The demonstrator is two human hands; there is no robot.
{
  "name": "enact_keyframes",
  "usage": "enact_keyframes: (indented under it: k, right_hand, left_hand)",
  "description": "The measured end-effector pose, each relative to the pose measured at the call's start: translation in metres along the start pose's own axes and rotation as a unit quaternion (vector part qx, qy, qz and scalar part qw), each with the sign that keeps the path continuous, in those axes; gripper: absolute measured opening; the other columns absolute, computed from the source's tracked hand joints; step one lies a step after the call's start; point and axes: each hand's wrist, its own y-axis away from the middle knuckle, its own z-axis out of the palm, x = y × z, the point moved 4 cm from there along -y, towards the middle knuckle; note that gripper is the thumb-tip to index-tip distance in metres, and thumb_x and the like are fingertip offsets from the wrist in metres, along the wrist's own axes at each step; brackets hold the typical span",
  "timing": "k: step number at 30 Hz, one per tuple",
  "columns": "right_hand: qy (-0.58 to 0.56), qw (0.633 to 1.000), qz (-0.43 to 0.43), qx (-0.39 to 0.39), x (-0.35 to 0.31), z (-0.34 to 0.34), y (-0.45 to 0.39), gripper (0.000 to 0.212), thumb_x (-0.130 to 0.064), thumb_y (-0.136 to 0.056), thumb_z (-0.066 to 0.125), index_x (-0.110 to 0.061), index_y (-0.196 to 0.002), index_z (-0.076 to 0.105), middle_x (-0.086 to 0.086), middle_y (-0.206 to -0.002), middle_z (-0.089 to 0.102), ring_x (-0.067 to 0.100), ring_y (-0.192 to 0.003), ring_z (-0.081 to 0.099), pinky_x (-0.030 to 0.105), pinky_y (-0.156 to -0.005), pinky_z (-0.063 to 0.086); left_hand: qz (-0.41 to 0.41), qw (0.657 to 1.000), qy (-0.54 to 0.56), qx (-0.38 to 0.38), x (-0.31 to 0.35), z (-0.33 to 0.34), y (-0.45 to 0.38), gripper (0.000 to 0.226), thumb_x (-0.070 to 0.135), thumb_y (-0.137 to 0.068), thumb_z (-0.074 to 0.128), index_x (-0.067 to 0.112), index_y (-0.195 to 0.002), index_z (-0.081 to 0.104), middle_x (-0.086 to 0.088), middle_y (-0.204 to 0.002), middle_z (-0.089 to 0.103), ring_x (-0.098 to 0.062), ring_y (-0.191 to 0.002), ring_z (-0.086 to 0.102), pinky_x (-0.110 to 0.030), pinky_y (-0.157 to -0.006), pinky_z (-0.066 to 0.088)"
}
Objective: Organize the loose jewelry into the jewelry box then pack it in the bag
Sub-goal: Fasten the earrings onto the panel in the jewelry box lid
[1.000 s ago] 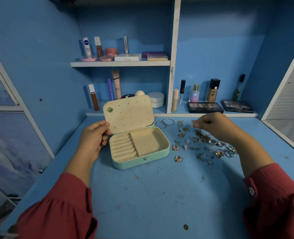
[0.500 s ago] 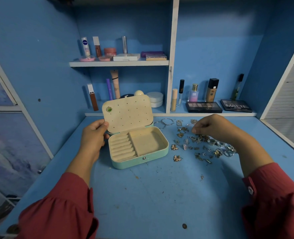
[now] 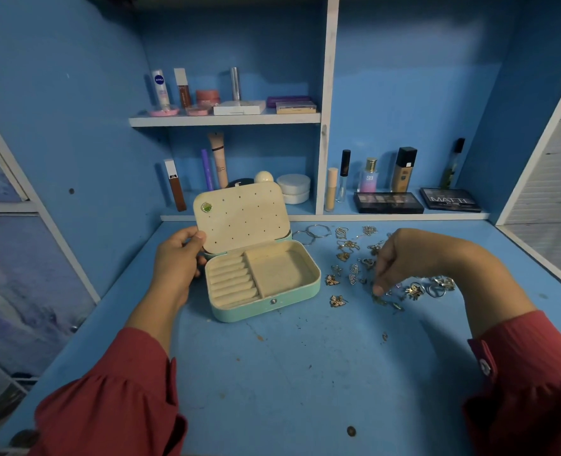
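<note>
A mint-green jewelry box (image 3: 266,306) lies open on the blue table, with cream ring rolls on its left and a bare tray on its right. Its raised lid (image 3: 243,215) carries one green stud near the top left corner. My left hand (image 3: 177,261) grips the lid's left edge and the box's left side. Loose jewelry (image 3: 345,255), earrings, rings and hoops, is scattered to the right of the box. My right hand (image 3: 404,258) reaches down into that scatter, fingertips pinched at a small piece on the table. No bag is in view.
Cosmetic bottles and tubes fill the shelves (image 3: 226,118) behind the box. Two eyeshadow palettes (image 3: 388,202) lie on the ledge at the back right. A raised white edge (image 3: 536,251) borders the table on the right. A small dark coin-like spot (image 3: 351,431) lies near the front.
My right hand has moved from the far part of the jewelry scatter toward me and lowered its fingertips onto pieces nearer the front. The left hand stays on the box lid.
</note>
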Motion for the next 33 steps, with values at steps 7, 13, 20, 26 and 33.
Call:
enact_keyframes:
  k: [7, 13, 20, 26, 33]
  right_hand:
    - [0.101, 0.994, 0.028, -0.025, -0.006, 0.006, 0.002, 0.015, -0.03, -0.061, 0.088, -0.023, -0.067, 0.077, -0.02, -0.057, 0.065, 0.006, -0.069, 0.06, 0.025, -0.068, 0.047]
    - [0.118, 0.992, 0.03, -0.014, -0.009, 0.007, 0.001, 0.014, -0.035, -0.064, 0.084, -0.024, -0.065, 0.076, -0.015, -0.058, 0.065, 0.006, -0.062, 0.057, 0.024, -0.061, 0.047]
    - [0.112, 0.987, 0.085, -0.083, -0.003, 0.0, 0.013, 0.022, -0.037, -0.069, 0.081, -0.016, -0.073, 0.075, -0.006, -0.067, 0.072, 0.004, -0.054, 0.057, 0.023, -0.07, 0.047]
    - [0.151, 0.978, 0.092, -0.115, -0.011, 0.008, 0.013, 0.014, -0.028, -0.072, 0.078, -0.019, -0.064, 0.073, -0.01, -0.06, 0.069, 0.002, -0.055, 0.058, 0.02, -0.066, 0.044]
    - [0.033, 0.999, -0.011, 0.001, -0.024, 0.002, 0.011, 0.0, -0.021, -0.077, 0.071, -0.021, -0.077, 0.071, -0.006, -0.069, 0.073, 0.003, -0.056, 0.064, 0.02, -0.064, 0.045]
  left_hand:
    - [-0.005, 1.0, 0.006, -0.002, -0.001, 0.0, 0.0, 0.027, 0.016, -0.098, 0.052, 0.012, -0.123, 0.06, -0.002, -0.084, 0.062, -0.009, -0.055, 0.045, -0.021, -0.044, 0.036]
    - [-0.008, 1.0, 0.004, -0.003, -0.003, -0.001, -0.002, 0.028, 0.017, -0.097, 0.053, 0.011, -0.124, 0.06, -0.004, -0.086, 0.062, -0.009, -0.056, 0.045, -0.02, -0.042, 0.036]
    - [-0.006, 1.0, 0.004, -0.005, -0.002, -0.001, -0.002, 0.028, 0.017, -0.097, 0.053, 0.01, -0.124, 0.06, -0.005, -0.087, 0.062, -0.009, -0.056, 0.045, -0.022, -0.045, 0.036]
    - [-0.01, 1.0, 0.009, -0.003, 0.0, 0.0, 0.0, 0.028, 0.015, -0.097, 0.052, 0.009, -0.123, 0.06, -0.001, -0.079, 0.059, -0.009, -0.056, 0.044, -0.016, -0.039, 0.036]
    - [-0.011, 1.0, 0.01, -0.003, 0.001, 0.0, 0.001, 0.027, 0.015, -0.097, 0.052, 0.01, -0.122, 0.06, 0.0, -0.078, 0.06, -0.009, -0.055, 0.044, -0.02, -0.043, 0.036]
